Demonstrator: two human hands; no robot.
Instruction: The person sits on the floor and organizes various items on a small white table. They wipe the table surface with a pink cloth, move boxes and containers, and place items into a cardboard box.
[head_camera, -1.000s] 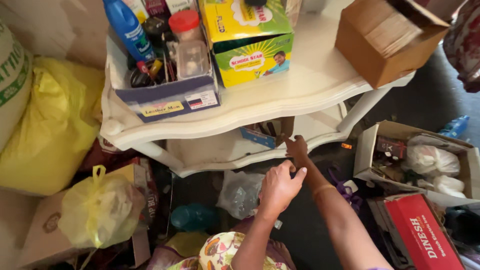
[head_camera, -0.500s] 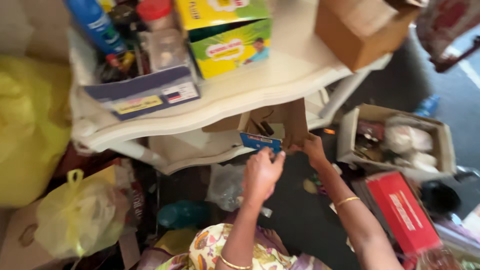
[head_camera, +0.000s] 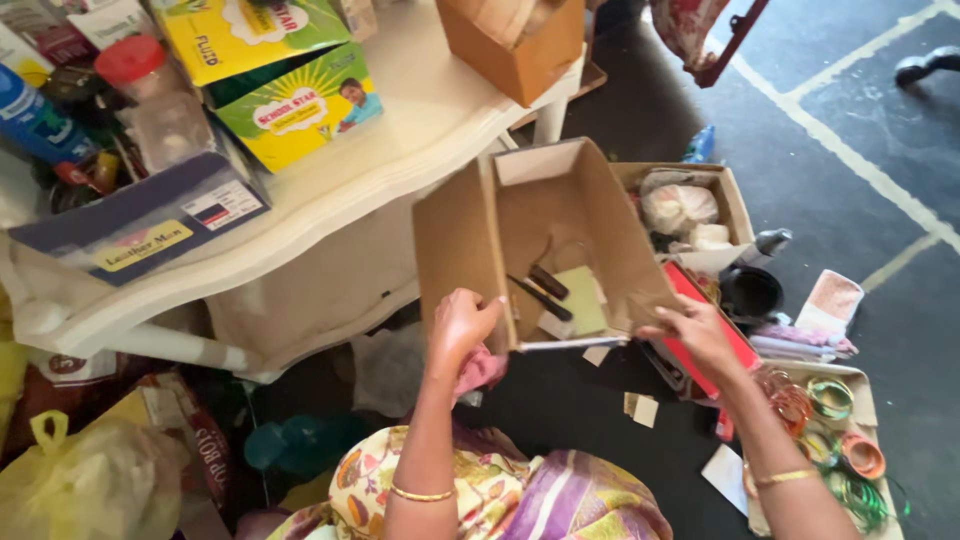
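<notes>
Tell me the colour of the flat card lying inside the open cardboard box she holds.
Pale green card, in the cardboard box; head view.

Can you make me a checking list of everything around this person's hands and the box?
Surface: white table, crowded on top; dark floor below.
Job's things: open cardboard box, held up and tilted toward the camera; inside are dark stick-like items and a pale green paper.
Clutter: yellow-green carton, blue tray of bottles, brown box, floor box of white bags, red box, bangles, yellow bag.
Grippers: left hand grips the box's left corner; right hand grips its right corner.
Cables: nothing seen.
Surroundings: paper scraps on the floor.
</notes>
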